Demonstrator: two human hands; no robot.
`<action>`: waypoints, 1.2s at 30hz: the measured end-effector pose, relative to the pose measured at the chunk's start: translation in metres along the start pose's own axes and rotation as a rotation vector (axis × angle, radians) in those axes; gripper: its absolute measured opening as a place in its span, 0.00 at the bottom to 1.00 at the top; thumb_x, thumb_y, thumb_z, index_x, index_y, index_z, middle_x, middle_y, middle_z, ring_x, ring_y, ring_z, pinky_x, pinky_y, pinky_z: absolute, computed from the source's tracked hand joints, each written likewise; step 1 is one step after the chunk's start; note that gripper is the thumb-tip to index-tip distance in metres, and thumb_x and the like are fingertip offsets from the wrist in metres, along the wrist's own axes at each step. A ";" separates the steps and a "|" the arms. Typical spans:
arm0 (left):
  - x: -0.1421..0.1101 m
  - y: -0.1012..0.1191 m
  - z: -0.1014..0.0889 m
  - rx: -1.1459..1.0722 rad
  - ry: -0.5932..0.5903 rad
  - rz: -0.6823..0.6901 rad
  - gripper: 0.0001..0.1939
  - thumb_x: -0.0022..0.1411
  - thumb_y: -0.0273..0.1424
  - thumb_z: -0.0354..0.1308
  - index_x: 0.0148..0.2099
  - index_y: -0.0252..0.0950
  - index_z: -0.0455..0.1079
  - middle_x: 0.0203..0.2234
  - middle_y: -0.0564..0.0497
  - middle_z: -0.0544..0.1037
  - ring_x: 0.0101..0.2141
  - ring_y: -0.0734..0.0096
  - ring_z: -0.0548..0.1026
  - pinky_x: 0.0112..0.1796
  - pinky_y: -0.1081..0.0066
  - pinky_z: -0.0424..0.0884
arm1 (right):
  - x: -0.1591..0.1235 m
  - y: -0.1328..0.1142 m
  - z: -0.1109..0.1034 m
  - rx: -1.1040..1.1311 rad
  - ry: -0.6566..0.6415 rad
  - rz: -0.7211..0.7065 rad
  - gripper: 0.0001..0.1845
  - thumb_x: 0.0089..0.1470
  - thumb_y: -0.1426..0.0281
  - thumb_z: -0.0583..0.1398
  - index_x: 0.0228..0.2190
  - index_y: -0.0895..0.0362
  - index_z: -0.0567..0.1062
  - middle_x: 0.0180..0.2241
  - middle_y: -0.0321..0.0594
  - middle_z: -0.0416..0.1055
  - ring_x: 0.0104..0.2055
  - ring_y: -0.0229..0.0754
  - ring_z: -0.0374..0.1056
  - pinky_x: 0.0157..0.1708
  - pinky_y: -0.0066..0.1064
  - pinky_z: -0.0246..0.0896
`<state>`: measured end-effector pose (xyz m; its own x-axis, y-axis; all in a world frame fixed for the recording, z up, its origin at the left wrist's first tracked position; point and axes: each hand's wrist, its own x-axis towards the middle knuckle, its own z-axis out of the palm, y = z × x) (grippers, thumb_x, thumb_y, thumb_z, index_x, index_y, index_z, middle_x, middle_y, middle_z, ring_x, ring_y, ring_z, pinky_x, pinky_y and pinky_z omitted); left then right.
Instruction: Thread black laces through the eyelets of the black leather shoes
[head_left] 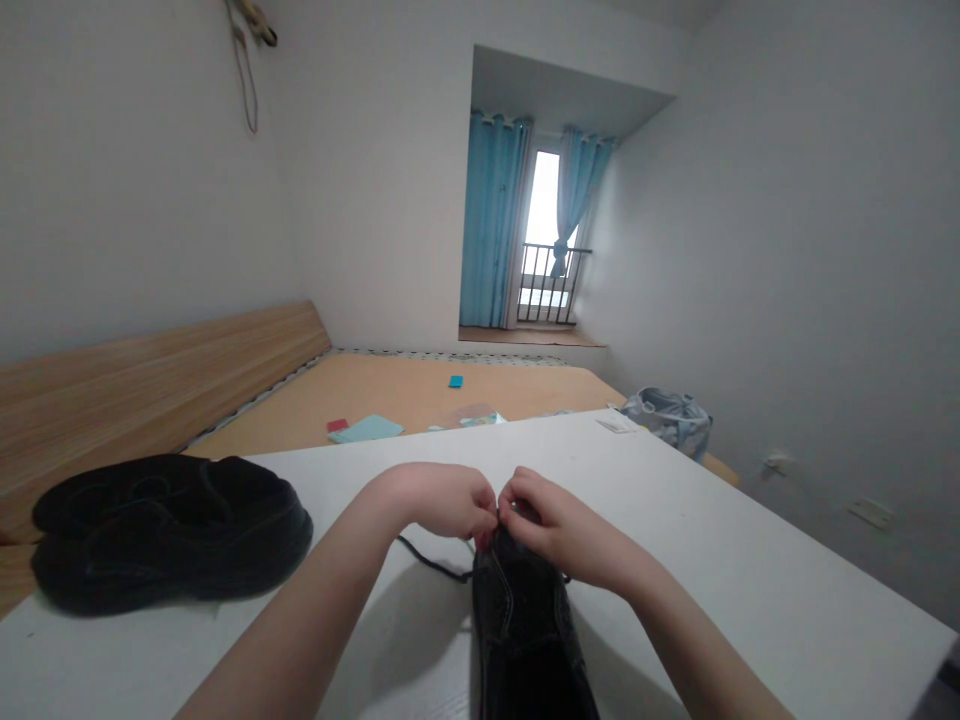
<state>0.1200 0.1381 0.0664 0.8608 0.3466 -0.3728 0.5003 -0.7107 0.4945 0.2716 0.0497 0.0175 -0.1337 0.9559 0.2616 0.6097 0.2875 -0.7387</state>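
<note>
A black shoe stands on the white table in front of me, its opening toward me. Over its lacing, near the far end, my left hand is closed in a pinch on the shoelace. My right hand pinches there too, its fingertips almost touching those of the left. The fingers hide most of the pinched part. A loose end of the black shoelace trails out to the left of the shoe. On the table's left side lies a second black shoe, turned sideways.
The white table reaches far to the right. Beyond it is a tan bed surface with a light green sheet, a small red piece and a blue square. A grey-blue bag sits by the right wall.
</note>
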 end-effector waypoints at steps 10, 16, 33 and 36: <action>0.004 0.005 -0.002 -0.357 0.510 0.111 0.11 0.58 0.36 0.49 0.40 0.37 0.66 0.29 0.51 0.80 0.30 0.69 0.75 0.29 0.73 0.65 | 0.012 0.005 -0.010 0.464 0.437 0.055 0.15 0.54 0.59 0.55 0.36 0.57 0.73 0.27 0.33 0.61 0.22 0.33 0.55 0.21 0.27 0.47; 0.012 0.002 -0.006 -0.326 0.731 0.135 0.16 0.57 0.41 0.52 0.37 0.34 0.74 0.31 0.47 0.80 0.34 0.64 0.75 0.34 0.69 0.66 | 0.010 0.004 -0.010 0.737 0.477 0.060 0.22 0.49 0.61 0.62 0.45 0.53 0.65 0.29 0.36 0.72 0.32 0.40 0.68 0.29 0.29 0.58; 0.018 0.016 0.000 -0.422 0.640 0.397 0.13 0.59 0.35 0.53 0.33 0.33 0.76 0.27 0.51 0.79 0.33 0.69 0.74 0.38 0.72 0.67 | 0.011 0.005 -0.006 1.008 0.303 -0.004 0.20 0.46 0.62 0.66 0.37 0.52 0.64 0.22 0.27 0.65 0.21 0.30 0.58 0.24 0.22 0.52; 0.018 0.017 0.000 -0.431 0.647 0.404 0.12 0.57 0.35 0.55 0.33 0.33 0.76 0.26 0.50 0.79 0.32 0.69 0.74 0.38 0.71 0.68 | 0.011 0.006 -0.006 1.057 0.210 0.040 0.20 0.44 0.60 0.67 0.37 0.54 0.67 0.22 0.28 0.62 0.19 0.29 0.54 0.22 0.21 0.51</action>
<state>0.1436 0.1319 0.0681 0.7984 0.4903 0.3496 0.0247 -0.6067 0.7946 0.2786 0.0615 0.0198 0.0693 0.9651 0.2527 -0.3861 0.2595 -0.8852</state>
